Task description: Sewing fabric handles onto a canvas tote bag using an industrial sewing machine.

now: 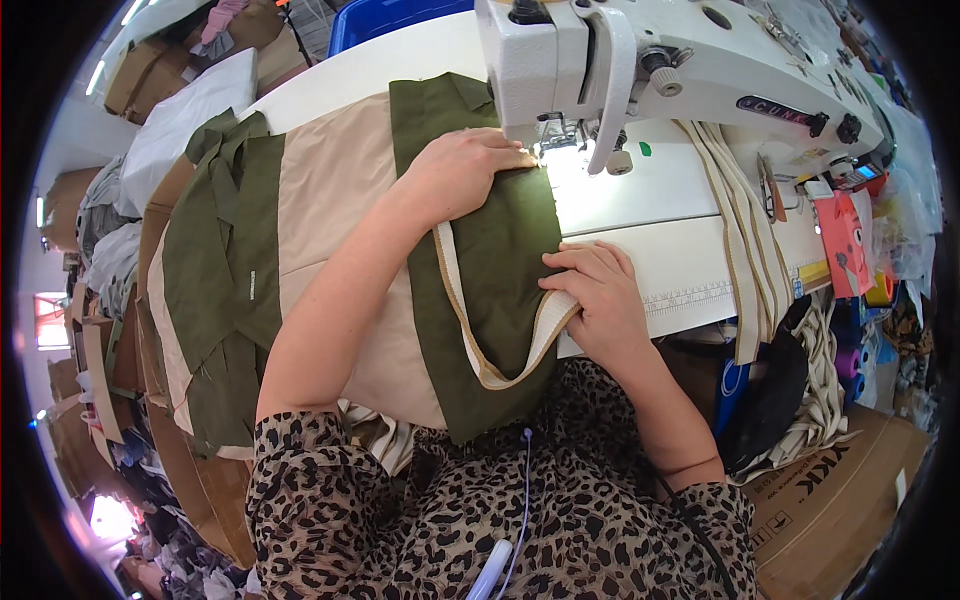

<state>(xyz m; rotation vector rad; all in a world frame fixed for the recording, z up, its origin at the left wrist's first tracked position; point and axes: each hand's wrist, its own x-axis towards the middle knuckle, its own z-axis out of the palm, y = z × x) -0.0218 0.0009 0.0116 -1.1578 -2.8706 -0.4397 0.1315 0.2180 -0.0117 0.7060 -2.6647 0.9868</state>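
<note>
White tabletop (680, 258) extends beneath the sewing machine (690, 75); a cardboard box (845, 510) stands at lower right. From my remote view, the green-and-beige cloth (335, 185) lies left of the lit presser foot (560, 135), its right edge just beside it. The left hand (468, 172) rests flattened on the cloth, fingertips near the foot; I cannot tell whether they pinch anything. The right hand (602, 305), half-curled, holds the pale strap (551, 318), which sags in a loop over the green section. I judge three hazards: fingertips caught, should they stray under the foot; the strap twisting, owing to its slack; the cloth skewing, if its bunched left side drags.
</note>
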